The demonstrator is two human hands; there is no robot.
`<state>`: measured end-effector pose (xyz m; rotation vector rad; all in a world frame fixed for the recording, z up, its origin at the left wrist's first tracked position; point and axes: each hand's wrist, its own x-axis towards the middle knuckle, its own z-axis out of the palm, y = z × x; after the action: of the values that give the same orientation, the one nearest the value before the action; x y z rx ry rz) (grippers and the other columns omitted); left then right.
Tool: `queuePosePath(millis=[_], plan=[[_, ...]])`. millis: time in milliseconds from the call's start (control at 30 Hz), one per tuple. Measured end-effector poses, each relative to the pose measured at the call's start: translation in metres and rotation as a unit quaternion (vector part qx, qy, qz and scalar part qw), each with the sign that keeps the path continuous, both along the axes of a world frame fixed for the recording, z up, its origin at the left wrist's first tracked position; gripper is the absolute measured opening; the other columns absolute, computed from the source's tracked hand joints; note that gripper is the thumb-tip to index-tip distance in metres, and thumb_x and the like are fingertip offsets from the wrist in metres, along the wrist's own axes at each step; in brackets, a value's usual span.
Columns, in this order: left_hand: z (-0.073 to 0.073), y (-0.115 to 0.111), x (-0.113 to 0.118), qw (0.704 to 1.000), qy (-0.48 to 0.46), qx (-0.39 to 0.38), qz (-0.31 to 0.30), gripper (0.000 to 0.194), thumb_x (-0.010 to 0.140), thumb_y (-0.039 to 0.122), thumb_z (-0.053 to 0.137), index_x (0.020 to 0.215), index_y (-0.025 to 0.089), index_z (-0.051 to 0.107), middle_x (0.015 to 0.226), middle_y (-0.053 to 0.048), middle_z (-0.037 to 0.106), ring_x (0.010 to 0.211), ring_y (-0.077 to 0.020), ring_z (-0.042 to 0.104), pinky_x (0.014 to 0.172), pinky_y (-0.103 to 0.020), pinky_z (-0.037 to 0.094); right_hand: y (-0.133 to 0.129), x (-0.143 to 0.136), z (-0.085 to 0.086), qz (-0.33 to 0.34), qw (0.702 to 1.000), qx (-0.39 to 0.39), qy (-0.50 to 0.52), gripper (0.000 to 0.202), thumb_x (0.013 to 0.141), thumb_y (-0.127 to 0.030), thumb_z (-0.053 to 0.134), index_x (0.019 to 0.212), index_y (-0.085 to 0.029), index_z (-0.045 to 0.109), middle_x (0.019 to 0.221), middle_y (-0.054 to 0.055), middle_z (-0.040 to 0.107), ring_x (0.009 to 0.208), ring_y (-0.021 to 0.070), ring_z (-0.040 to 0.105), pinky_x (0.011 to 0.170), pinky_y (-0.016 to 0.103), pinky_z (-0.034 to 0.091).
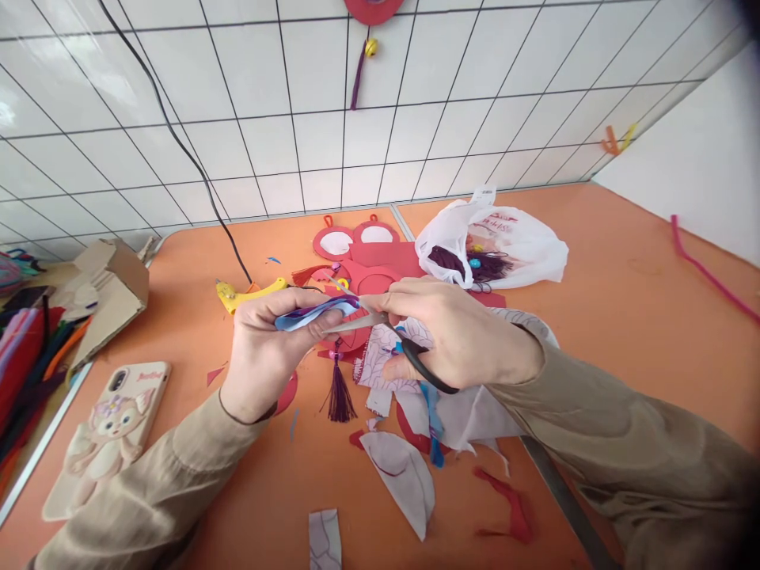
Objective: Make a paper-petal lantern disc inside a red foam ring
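Note:
Between the thumb and fingers of my left hand (267, 340) is a folded piece of blue and purple fabric (317, 311). My right hand (457, 328) grips black-handled scissors (421, 362). Their blades are spread, with the folded fabric's right end near the opening; whether they touch it I cannot tell. Beneath both hands lie red round pieces (377, 283), partly hidden. A dark purple tassel (340, 392) hangs out below them on the table. White patterned fabric scraps (380, 360) and a blue fabric strip (432, 423) lie under and beside my right hand.
A yellow glue gun (249, 294) lies behind my left hand, near a black cable (178, 142). At the back, a white plastic bag (528, 245) holds dark tassels. A phone in a cartoon case (112, 435) and an open cardboard box (112, 293) are at left. Red scraps (514, 511) lie front right.

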<state>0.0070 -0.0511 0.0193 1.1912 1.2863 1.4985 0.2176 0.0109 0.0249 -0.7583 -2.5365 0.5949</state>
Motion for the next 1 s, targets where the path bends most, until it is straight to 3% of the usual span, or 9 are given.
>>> queuePosePath(millis=[267,500,767,1000], plan=[[-0.0012,-0.0003,-0.0006,0.999,-0.004,-0.026,-0.033,0.015,0.065,0.027,0.087,0.075,0.02,0.078,0.074,-0.003,0.078,0.063,-0.0207,0.074,0.062,-0.03,0.061,-0.0029,-0.0001,0.0046,-0.002,0.999,0.006,0.032,0.046,0.071,-0.044,0.08,0.108,-0.019,0.074,0.065,0.001,0.064,0.062,0.0185,0.056,0.068,0.036,0.042],[0.001,-0.0005,0.0001,0.998,-0.011,-0.027,-0.051,0.014,0.067,0.029,0.086,0.075,0.02,0.078,0.069,-0.002,0.077,0.062,-0.019,0.073,0.06,-0.028,0.06,-0.0033,0.0011,0.0045,-0.018,0.998,-0.005,0.057,0.046,0.066,-0.045,0.085,0.104,-0.02,0.076,0.062,-0.001,0.062,0.058,0.0161,0.054,0.065,0.034,0.042],[0.004,-0.0002,0.002,0.997,-0.033,-0.038,-0.058,0.015,0.066,0.027,0.088,0.073,0.019,0.077,0.067,-0.002,0.077,0.06,-0.0187,0.073,0.058,-0.026,0.061,-0.0026,0.0027,0.0028,-0.018,0.999,0.023,0.041,0.043,0.072,-0.046,0.08,0.106,-0.019,0.076,0.057,-0.003,0.058,0.052,0.0131,0.048,0.062,0.032,0.041],[0.0006,0.0012,-0.0012,0.994,-0.061,-0.025,-0.09,0.009,0.074,0.026,0.083,0.075,0.019,0.078,0.064,-0.002,0.076,0.057,-0.0167,0.073,0.055,-0.022,0.06,-0.0055,0.0051,0.0084,-0.027,0.999,0.025,0.008,0.036,0.076,-0.043,0.078,0.101,-0.017,0.075,0.057,-0.004,0.057,0.053,0.0112,0.045,0.068,0.031,0.041]])
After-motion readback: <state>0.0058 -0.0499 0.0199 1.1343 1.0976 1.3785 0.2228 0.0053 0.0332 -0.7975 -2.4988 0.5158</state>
